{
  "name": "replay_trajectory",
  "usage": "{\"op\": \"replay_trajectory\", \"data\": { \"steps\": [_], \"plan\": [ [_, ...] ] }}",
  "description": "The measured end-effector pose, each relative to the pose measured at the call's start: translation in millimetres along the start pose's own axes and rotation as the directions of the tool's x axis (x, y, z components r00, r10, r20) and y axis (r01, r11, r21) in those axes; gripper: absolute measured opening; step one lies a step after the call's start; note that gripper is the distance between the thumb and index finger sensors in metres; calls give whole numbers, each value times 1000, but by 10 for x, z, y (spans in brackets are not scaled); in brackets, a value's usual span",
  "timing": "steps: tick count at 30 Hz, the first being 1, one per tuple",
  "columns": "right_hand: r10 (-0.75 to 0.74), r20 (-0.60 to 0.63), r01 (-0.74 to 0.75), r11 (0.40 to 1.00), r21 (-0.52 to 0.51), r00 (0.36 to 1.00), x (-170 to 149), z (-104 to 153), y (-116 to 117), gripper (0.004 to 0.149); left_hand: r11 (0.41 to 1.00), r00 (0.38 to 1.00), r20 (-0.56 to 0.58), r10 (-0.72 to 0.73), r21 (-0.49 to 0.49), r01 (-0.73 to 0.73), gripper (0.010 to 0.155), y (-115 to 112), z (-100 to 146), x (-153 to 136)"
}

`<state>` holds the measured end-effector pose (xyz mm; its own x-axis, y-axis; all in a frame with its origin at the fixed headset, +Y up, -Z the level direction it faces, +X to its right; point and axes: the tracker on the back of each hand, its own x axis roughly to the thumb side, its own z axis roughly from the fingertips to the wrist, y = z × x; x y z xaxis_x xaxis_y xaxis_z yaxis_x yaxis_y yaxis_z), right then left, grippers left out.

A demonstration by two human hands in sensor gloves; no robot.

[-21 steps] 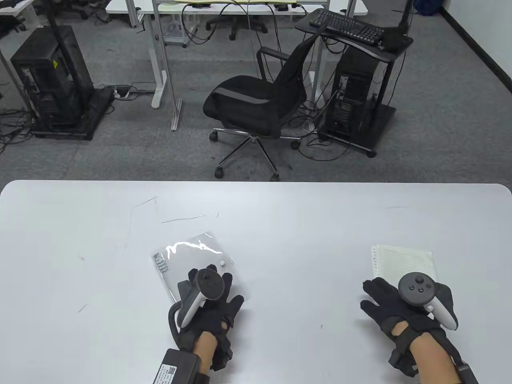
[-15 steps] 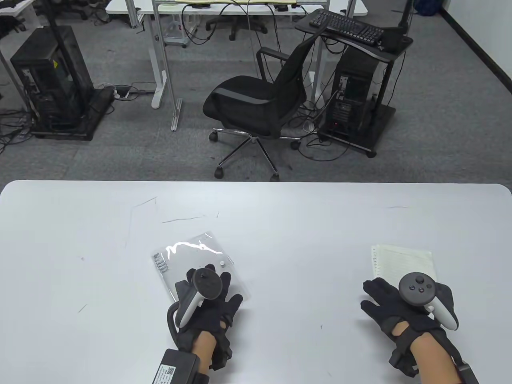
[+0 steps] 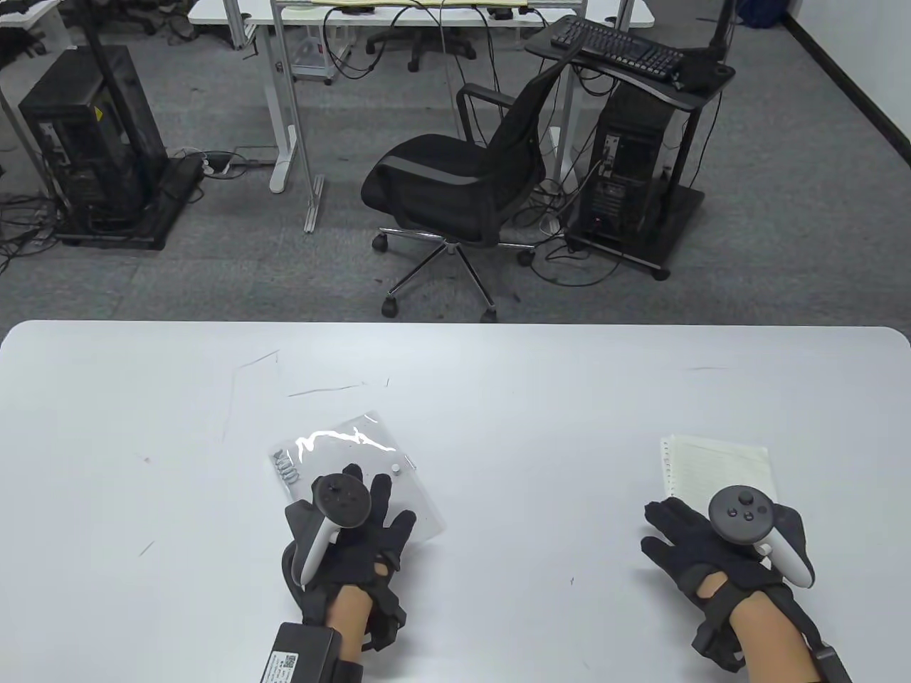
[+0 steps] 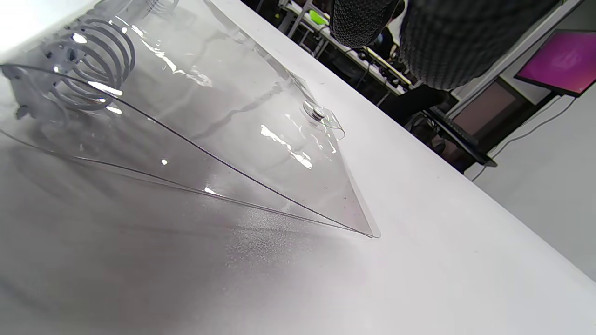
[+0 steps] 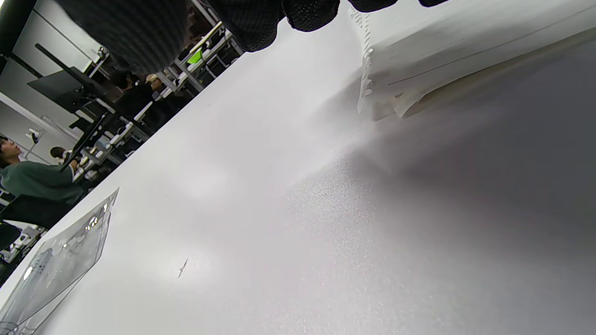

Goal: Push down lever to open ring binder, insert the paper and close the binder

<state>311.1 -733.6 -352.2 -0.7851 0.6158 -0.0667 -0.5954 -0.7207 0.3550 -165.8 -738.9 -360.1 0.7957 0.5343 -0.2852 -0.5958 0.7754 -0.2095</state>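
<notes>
While both gloved hands lie low over the white surface, each shows a released grip, fingers spread and holding nothing. The left hand comes in from the near edge with its palm down and its fingers fanned forward over the near part of the clear ring binder; from above the fingertips overlap the transparent cover, but whether they touch it cannot be told. In the left wrist view two gloved fingertips hang at the top of the frame, above the plastic and clear of it there. The binder lies just ahead of that grip, closed, its metal rings at the far-left corner from the hand and a small round clasp just right of the fingertips. Its top cover lifts slightly off the lower sheet along the near edge.

The right hand is well apart from the left, palm down, fingers pointing forward and leftward, its tracker sitting on its back. The stack of punched paper lies directly ahead of this grip, its near edge partly hidden under the tracker. In the right wrist view the fingertips hang just beside the sheets' perforated edge, not closed on them.
</notes>
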Motion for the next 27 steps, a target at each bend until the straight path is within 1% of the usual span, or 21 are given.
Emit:
{"op": "replay_trajectory", "data": {
  "steps": [9,15,17,23,25,27],
  "plan": [
    [-3,-10,3,1000,9,1000,-5,2,9,71,999,998,-45,42,0,-42,70,33,-52,-111],
    [-6,-15,6,1000,16,1000,-8,-1,21,72,996,991,-105,84,36,-80,72,81,-98,-247],
    [-7,-17,7,1000,20,1000,-8,-3,26,71,994,986,-133,101,51,-95,76,93,-119,-305],
    [-10,-22,10,1000,29,1000,-17,-5,38,71,987,959,-237,156,85,-139,95,113,-214,-541],
    [-12,-22,13,999,29,1000,-20,-5,35,71,982,939,-291,183,106,-158,99,119,-246,-661],
    [-13,-23,14,1000,26,1000,-23,-6,32,71,976,918,-330,218,99,-197,104,111,-272,-761]
  ]
}}
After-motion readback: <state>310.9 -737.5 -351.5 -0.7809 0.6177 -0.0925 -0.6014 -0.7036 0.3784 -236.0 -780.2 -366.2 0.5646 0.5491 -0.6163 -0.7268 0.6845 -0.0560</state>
